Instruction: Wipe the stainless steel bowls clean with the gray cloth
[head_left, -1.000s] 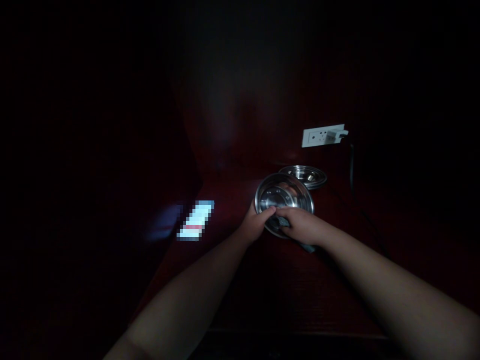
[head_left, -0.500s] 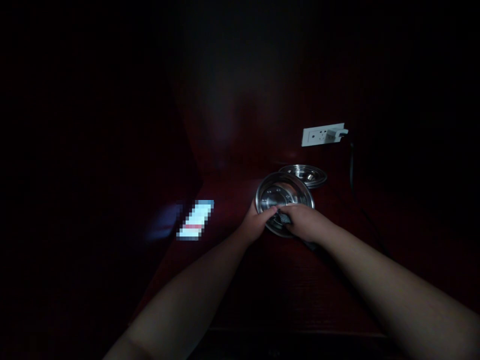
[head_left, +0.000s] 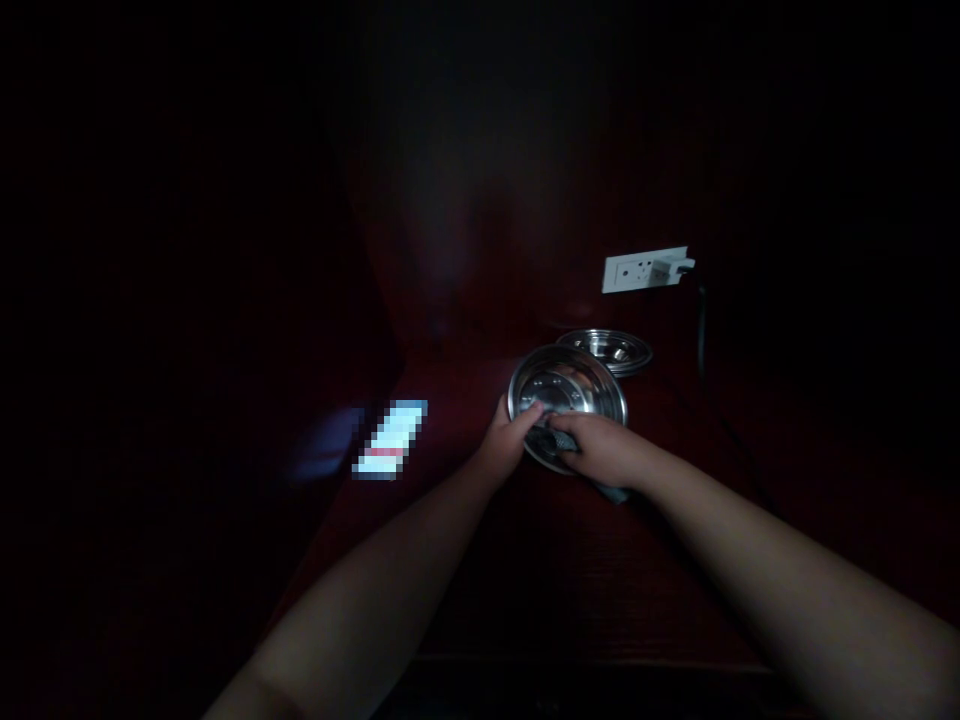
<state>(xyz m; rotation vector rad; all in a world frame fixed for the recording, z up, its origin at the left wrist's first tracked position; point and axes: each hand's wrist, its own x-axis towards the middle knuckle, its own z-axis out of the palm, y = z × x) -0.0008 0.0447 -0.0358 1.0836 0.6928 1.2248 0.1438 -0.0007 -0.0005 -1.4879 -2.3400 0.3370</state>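
A shiny metal bowl (head_left: 592, 385) is tilted with its open side towards me. My left hand (head_left: 505, 440) grips its left rim, the thumb lying inside and the other fingers hidden behind the wall. My right hand (head_left: 606, 450) is closed on a dark grey cloth (head_left: 613, 493), part of which lies against the lower inside of the bowl. A corner of that cloth hangs below the hand. Behind the bowl, stacked metal dishes (head_left: 634, 352) rest on the dark red table.
A lit, pixelated phone-like screen (head_left: 394, 440) lies on the table (head_left: 570, 590) at the left. On the back wall is a white socket panel (head_left: 626, 272) with a plug in it, and a dark cable (head_left: 702, 335) hangs down from there. Surroundings are very dark.
My right hand has shifted slightly left and down with the cloth inside the bowl, and more cloth shows below it. The bowl, held by my left hand, has moved slightly left.
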